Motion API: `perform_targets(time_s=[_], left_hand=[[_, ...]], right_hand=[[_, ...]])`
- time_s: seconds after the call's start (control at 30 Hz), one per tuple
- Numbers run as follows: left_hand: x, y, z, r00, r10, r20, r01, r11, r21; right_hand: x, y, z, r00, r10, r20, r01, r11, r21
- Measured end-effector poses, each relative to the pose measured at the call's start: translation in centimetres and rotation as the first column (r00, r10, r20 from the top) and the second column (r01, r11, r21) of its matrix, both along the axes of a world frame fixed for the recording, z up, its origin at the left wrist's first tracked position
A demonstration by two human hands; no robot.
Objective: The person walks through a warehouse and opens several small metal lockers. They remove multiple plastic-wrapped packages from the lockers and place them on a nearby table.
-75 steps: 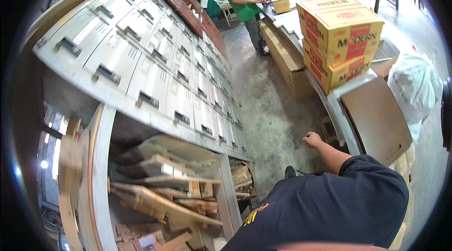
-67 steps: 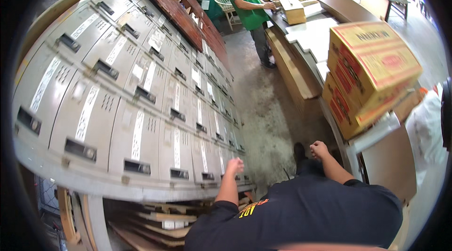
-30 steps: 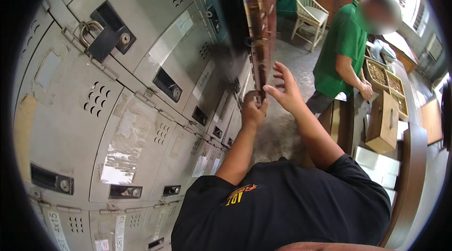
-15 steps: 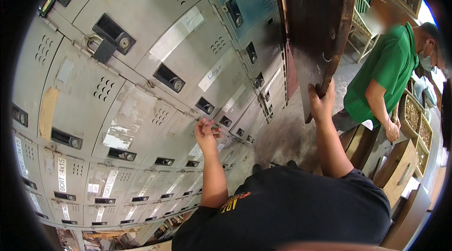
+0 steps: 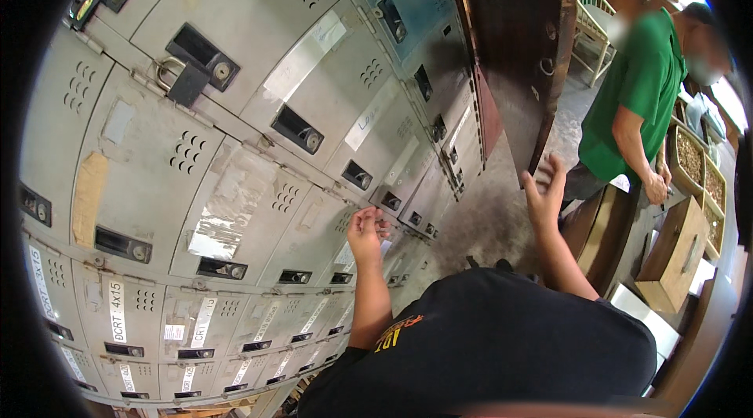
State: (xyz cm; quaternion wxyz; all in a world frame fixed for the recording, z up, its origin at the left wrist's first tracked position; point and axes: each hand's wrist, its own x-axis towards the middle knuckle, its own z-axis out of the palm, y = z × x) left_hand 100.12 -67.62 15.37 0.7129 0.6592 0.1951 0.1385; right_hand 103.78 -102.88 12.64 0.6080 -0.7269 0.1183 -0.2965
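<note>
Head: door (image 5: 519, 49) released, right fingers (image 5: 556, 169) spread

A black short-sleeved shirt (image 5: 510, 339) is worn, loosely cut across the shoulders. On its left chest a small print (image 5: 398, 333) is carried, made up of yellow block lettering and a thin orange-red mark set beside it. Below the dark sleeves (image 5: 621, 325) the forearms (image 5: 373, 300) are left uncovered, and the left hand (image 5: 366, 238) and right hand (image 5: 545, 194) are seen ungloved.

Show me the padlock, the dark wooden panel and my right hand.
Padlock (image 5: 188, 86): head view, on its dark body.
Dark wooden panel (image 5: 514, 34): head view, on its broad face.
Right hand (image 5: 546, 200): head view, on its middle, below the fingers.
</note>
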Motion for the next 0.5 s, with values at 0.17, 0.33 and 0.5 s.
perform_targets(time_s=[0.17,0.33,0.5], left_hand=[[-0.1,0.5,-0.6,0.994,0.039,0.099,-0.029,0.994,-0.106],[-1.7,2.8,-0.6,0.979,0.114,0.171,-0.099,0.991,-0.093],[-3.8,5.6,-0.7,0.973,0.177,0.15,-0.167,0.983,-0.077]], right_hand=[[-3.0,-0.5,-7.0,0.661,0.484,-0.574,-0.262,0.865,0.428],[0.3,9.7,0.2,0.589,0.721,-0.365,-0.73,0.669,0.143],[4.2,19.9,13.7,0.661,0.743,0.104,-0.704,0.662,-0.259]])
